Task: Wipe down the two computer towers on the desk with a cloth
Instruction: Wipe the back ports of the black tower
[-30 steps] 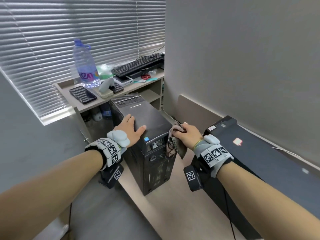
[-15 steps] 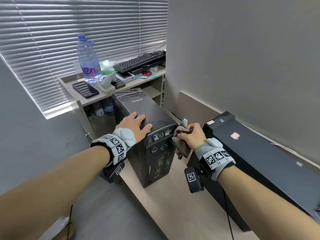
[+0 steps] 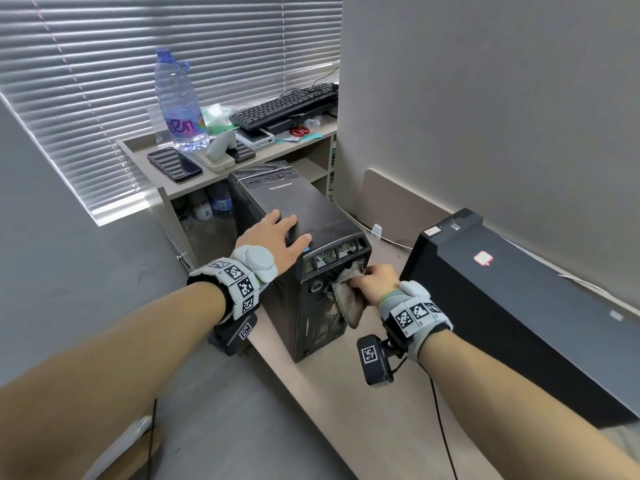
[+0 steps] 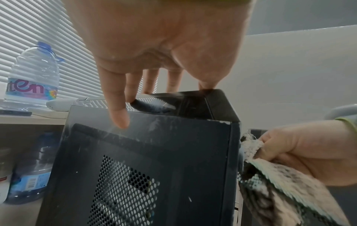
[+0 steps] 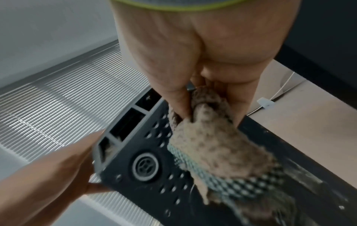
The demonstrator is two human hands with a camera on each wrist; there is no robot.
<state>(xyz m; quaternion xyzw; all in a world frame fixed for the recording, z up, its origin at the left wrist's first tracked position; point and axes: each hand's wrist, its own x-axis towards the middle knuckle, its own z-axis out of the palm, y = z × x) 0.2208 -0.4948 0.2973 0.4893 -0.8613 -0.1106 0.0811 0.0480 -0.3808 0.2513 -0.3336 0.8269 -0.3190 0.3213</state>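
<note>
Standing upright on the pale wood desk (image 3: 332, 403), the dusty left tower (image 3: 311, 216) has the mottled cloth (image 3: 346, 299) pressed to its near end panel, bunched in the right hand (image 3: 377, 282). The left hand (image 3: 273, 237) rests flat on top, fingers straight. The second tower (image 3: 519, 306) stands just right, against a grey wall. Beyond, a shelf (image 3: 149, 168) under slatted blinds (image 3: 138, 64) carries a water bottle (image 3: 178, 105) and keyboard (image 3: 284, 105).

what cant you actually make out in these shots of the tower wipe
- Right hand fingertips: buried in the cloth, head and right wrist views.
- Upright tower rear panel: motion-blurred in the right wrist view, ports unreadable.
- Second tower: far end cut off by the head view's right edge.
- Left hand: its palm contact is hidden.
</note>
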